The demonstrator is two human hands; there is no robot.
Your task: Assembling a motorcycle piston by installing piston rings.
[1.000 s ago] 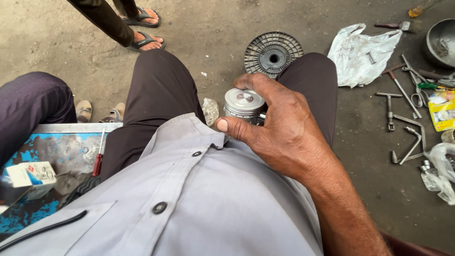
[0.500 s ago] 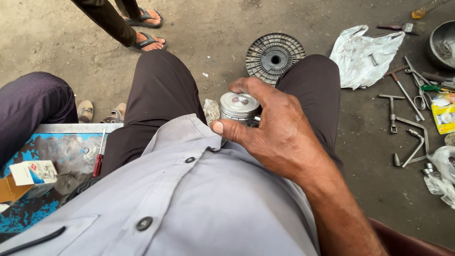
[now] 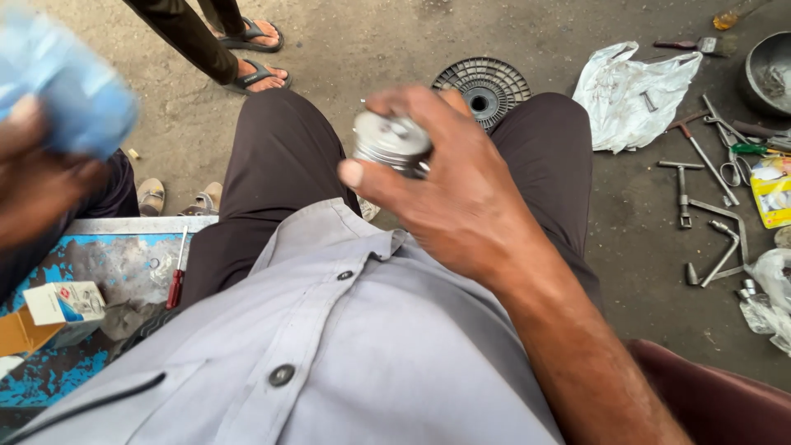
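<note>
Concrete floor below; your right hand point(image 3: 461, 194) grips the piston point(image 3: 391, 142), crown tilted up-left; your blurred left hand point(image 3: 37, 177) has entered, clutching something blue point(image 3: 62, 91).

A shiny silver metal cylinder point(image 3: 392, 142) is held in the right hand point(image 3: 461, 194). Below the hand, a pale grey shirt point(image 3: 329, 346) with dark buttons is seen, and dark brown trousers point(image 3: 280, 156) are seen to either side of it. Just beyond the hand, a dark grey disc point(image 3: 486, 82) with a pattern of fine radial ribs is shown on the grey floor point(image 3: 362, 45). Right of the hand, a crumpled white bag point(image 3: 630, 91) and a yellow packet point(image 3: 770, 194) are seen. Far left, a blurred light blue object point(image 3: 66, 86) is held in the left hand point(image 3: 37, 181). Below that, a chipped blue surface point(image 3: 99, 264), a red-handled screwdriver point(image 3: 175, 276) and a white box point(image 3: 66, 302) with red and blue marks are seen.
</note>
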